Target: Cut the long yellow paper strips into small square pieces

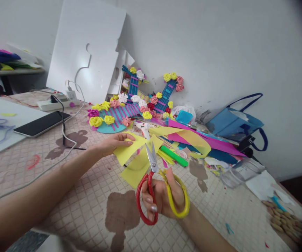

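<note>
My right hand (163, 194) grips a pair of scissors (153, 164) with one red and one yellow handle. Their blades point away from me and are slightly apart. Fingers of my left hand (119, 141) are closed on the edge of a piece of yellow paper (127, 150). Another yellow sheet (136, 171) lies just below it, near the blades. A green utility knife (174, 156) rests to the right of the scissors, by some yellow strips (165, 155). Behind my left hand is a white glue gun (144, 128).
Blue decorations with paper flowers (119, 117) lean at the back. Left are a tablet (42, 124), a cable (63, 129) and a power strip (57, 104). Right are magenta paper (208, 138), a blue bag (237, 119), a clear plastic box (242, 173) and peanuts (284, 220).
</note>
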Available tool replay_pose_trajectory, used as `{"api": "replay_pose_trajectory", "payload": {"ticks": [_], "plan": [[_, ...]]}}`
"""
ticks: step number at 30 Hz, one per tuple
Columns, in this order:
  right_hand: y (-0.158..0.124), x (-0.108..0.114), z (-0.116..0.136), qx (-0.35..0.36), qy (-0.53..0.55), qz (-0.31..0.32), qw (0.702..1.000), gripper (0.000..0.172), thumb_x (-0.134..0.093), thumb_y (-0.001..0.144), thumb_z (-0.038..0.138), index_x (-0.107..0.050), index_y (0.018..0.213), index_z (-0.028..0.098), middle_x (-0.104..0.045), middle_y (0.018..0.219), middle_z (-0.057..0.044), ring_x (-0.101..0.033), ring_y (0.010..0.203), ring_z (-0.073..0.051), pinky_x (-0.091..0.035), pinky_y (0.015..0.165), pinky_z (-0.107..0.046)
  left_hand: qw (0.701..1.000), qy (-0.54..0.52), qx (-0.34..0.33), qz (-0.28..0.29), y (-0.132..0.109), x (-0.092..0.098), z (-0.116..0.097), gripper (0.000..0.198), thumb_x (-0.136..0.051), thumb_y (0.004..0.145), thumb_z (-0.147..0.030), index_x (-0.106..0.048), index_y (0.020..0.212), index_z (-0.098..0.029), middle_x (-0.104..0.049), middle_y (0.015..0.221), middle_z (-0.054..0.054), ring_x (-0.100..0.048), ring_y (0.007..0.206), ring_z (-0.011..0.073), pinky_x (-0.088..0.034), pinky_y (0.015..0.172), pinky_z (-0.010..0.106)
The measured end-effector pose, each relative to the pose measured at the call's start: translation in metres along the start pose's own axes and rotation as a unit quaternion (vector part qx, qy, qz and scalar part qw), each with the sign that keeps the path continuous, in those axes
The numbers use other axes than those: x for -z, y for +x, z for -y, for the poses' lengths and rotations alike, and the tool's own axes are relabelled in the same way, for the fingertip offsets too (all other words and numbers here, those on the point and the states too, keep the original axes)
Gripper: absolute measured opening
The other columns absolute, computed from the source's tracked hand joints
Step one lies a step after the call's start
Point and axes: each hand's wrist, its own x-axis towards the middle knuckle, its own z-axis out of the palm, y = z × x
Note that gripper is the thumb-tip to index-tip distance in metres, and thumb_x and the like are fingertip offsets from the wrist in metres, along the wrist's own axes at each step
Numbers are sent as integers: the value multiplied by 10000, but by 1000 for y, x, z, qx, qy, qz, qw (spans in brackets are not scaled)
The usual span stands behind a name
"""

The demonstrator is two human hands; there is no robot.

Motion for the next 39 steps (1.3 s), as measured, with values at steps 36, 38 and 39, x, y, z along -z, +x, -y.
{"api": "replay_pose_trajectory", "payload": {"ticks": [36, 38, 39], "plan": [[1, 9, -4, -14, -6, 17, 1000, 769, -145, 744, 774, -544, 924, 142, -501, 693, -39, -468, 537, -144, -457, 526, -343, 988, 151, -25, 31, -7, 8, -10, 243, -727, 663, -295, -642, 849, -164, -652, 686, 14, -578, 529, 91, -408, 452, 156], [1, 9, -5, -16, -6, 17, 1000, 768, -150, 740, 777, -546, 916, 143, -502, 699, -43, -464, 538, -146, -454, 529, -350, 987, 157, -20, 41, -7, 8, -9, 234, -729, 661, -292, -650, 843, -169, -660, 709, 16, -589, 553, 94, -422, 472, 157], [1, 9, -5, -15, -7, 17, 1000, 769, -145, 742, 776, -547, 911, 142, -500, 700, -45, -464, 538, -147, -452, 528, -350, 986, 160, -18, 47, -7, 8, -9, 226, -729, 661, -288, -654, 840, -174, -662, 718, 15, -593, 561, 94, -429, 483, 159]]}}
